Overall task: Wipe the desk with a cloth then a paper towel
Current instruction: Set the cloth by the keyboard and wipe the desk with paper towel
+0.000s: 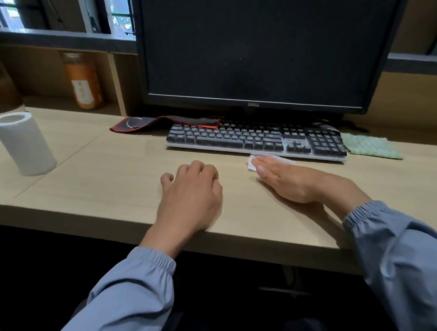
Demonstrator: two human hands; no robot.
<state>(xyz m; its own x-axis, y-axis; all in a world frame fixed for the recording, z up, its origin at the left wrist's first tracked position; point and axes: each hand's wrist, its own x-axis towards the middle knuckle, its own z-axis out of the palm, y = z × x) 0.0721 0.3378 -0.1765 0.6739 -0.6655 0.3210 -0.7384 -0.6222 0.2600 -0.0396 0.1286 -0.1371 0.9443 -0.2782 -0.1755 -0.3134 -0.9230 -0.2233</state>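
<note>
My right hand (292,181) lies flat on the light wooden desk (110,183), pressing a white paper towel piece (252,162) under its fingers, just in front of the keyboard. Only the towel's edges show past my fingers. My left hand (191,195) rests beside it on the desk with fingers loosely curled, holding nothing. A green checked cloth (370,146) lies on the desk to the right of the keyboard, apart from both hands. A white paper towel roll (23,144) stands upright at the far left.
A dark keyboard (252,137) sits under a black monitor (265,37). A black and red mat (163,122) lies folded behind the keyboard's left end. An orange bottle (84,82) stands in a shelf nook at the back left. The desk's front edge runs below my wrists.
</note>
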